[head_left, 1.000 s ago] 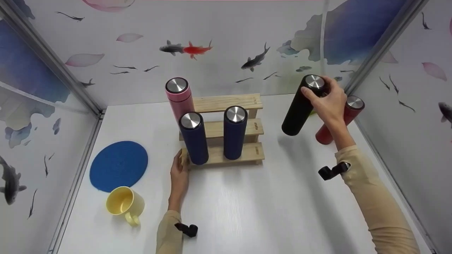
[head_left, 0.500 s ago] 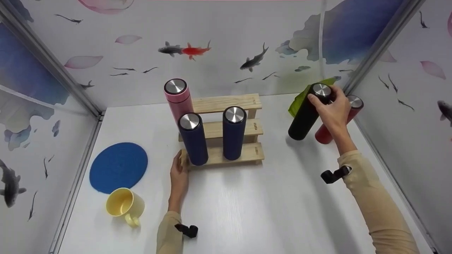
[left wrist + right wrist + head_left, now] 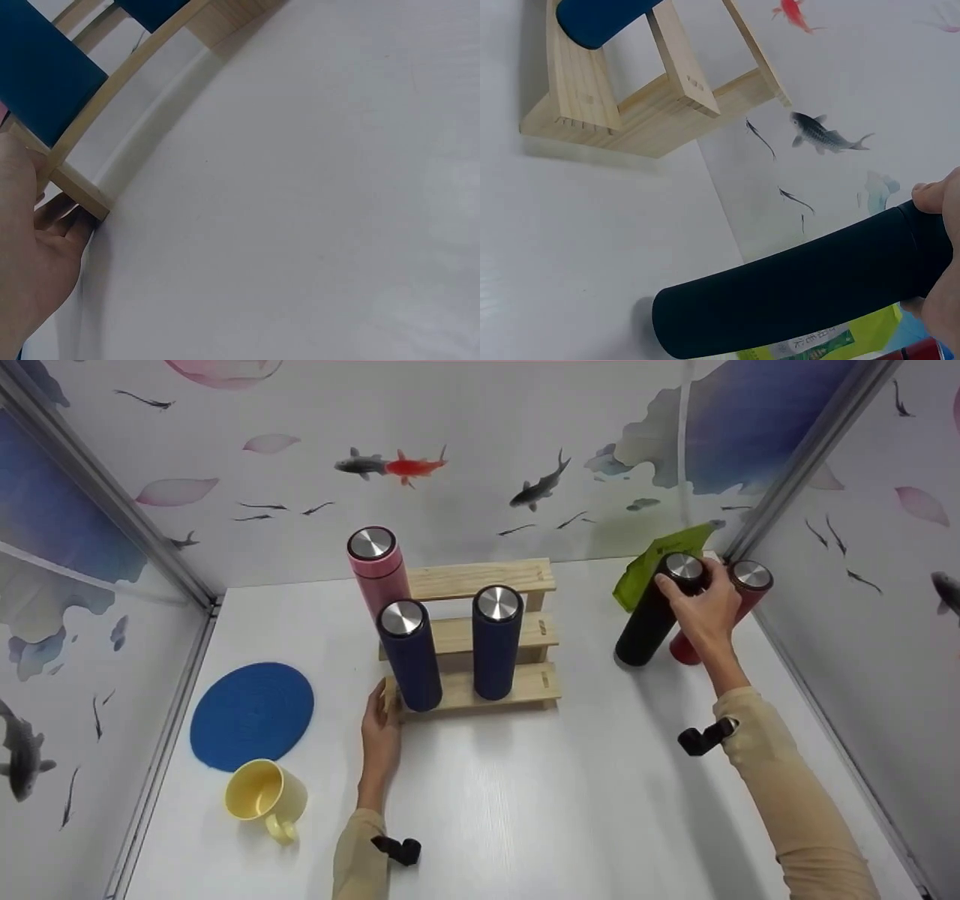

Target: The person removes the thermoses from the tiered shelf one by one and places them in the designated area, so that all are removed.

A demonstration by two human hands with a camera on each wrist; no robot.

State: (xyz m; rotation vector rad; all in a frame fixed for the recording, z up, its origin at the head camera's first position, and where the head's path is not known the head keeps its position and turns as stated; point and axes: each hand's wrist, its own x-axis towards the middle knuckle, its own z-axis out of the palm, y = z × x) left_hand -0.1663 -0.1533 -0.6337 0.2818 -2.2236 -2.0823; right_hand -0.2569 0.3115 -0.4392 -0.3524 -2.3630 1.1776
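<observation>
My right hand (image 3: 709, 607) grips a black thermos flask (image 3: 646, 626) round its upper end, just below the steel-topped lid. In the right wrist view the flask's base is close over the white table, with a shadow beside it. A red flask (image 3: 685, 650) stands just to its right, partly hidden by my hand. My left hand (image 3: 381, 735) holds the left end of a three-step wooden rack (image 3: 536, 682), thumb over the lowest shelf in the left wrist view. Two dark blue flasks (image 3: 499, 656) stand on that shelf, and a pink flask (image 3: 381, 585) rises behind them.
A green packet (image 3: 637, 581) lies behind the black flask near the back wall. To the left are a round blue placemat (image 3: 251, 712) and a yellow mug (image 3: 292, 795). Printed wall panels enclose the table at the back and both sides.
The black flask, held in my right hand, has come down and slightly right, closer to the red flask. More of the green packet shows behind it. My left hand stays on the rack.
</observation>
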